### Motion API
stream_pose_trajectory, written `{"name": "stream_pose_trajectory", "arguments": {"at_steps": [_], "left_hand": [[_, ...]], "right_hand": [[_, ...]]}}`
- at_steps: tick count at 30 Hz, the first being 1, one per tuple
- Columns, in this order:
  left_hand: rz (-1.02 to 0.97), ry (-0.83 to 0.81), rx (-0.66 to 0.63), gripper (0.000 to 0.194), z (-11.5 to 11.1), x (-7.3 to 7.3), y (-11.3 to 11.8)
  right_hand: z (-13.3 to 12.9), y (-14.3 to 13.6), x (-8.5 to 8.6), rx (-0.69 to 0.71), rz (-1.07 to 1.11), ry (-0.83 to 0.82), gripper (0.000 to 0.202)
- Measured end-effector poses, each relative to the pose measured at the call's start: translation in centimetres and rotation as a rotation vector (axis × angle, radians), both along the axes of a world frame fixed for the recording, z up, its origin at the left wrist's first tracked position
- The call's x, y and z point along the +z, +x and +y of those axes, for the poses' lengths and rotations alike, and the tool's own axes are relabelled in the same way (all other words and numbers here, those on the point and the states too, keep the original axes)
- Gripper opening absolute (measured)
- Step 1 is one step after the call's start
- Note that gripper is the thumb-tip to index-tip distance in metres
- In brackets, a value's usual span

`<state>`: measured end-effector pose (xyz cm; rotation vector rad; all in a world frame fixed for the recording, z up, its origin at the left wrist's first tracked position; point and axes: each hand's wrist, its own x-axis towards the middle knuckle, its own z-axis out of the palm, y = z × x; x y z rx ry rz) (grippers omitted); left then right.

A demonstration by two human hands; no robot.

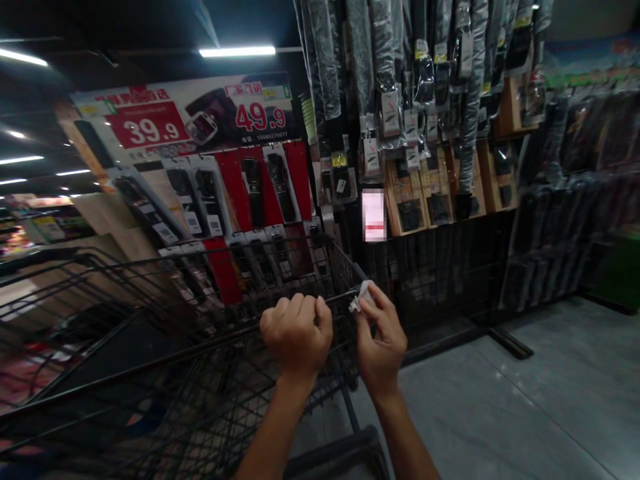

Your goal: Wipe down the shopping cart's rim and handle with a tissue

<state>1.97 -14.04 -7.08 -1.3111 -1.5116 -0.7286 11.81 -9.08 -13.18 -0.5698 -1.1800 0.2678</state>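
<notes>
My left hand is closed in a fist in front of the shopping cart's rim, its knuckles toward the top. Whatever lies inside its fingers, if anything, is hidden, and I cannot tell whether it touches the cart. Just to its right, my right hand pinches a crumpled whitish piece of paper or tissue between thumb and fingers. A black wire shopping cart stands below and to the left of both hands.
Packaged belts hang on a red display under a price sign. Plastic-wrapped belts and wooden boxes fill the rack ahead. A rack foot juts onto the grey tiled floor at right.
</notes>
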Motion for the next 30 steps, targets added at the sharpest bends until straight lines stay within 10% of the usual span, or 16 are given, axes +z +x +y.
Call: {"name": "stream_pose_trajectory", "arguments": {"at_steps": [11, 30], "left_hand": [[0.051, 0.063, -0.101, 0.017, 0.9, -0.9, 0.5], [0.058, 0.111, -0.038, 0.026, 1.2, -1.1, 0.9]], "right_hand": [[2.3, -0.4, -0.3, 0.047, 0.291, -0.168, 0.020], [2.4, 0.6, -0.4, 0.064, 0.089, 0.031, 0.011]]}}
